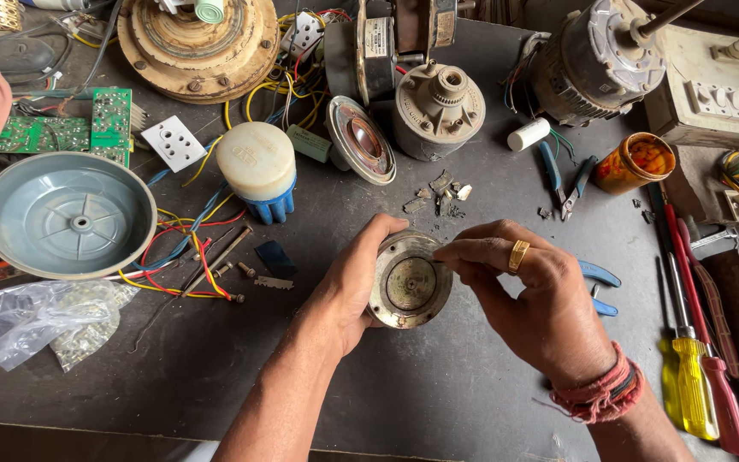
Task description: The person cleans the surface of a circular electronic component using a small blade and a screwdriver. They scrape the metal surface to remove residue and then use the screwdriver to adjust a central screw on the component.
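My left hand (pixel 351 287) grips a round metal motor part (pixel 410 287), a shallow disc with a hub in its middle, held just above the dark workbench (pixel 438 385). My right hand (pixel 534 295), with a gold ring and red wrist threads, rests its fingertips on the disc's upper rim. Whether those fingers pinch a small piece I cannot tell. Small metal scraps (pixel 438 192) lie on the bench just beyond both hands.
A grey plastic bowl-shaped cover (pixel 67 214) and a clear bag (pixel 36 321) lie left. A white and blue cap (pixel 258 171), speaker (pixel 361 141), motors (pixel 596 60), circuit boards (pixel 87 128) and wires crowd the back. Pliers (pixel 562 175), an orange jar (pixel 635 161) and screwdrivers (pixel 694 359) lie right.
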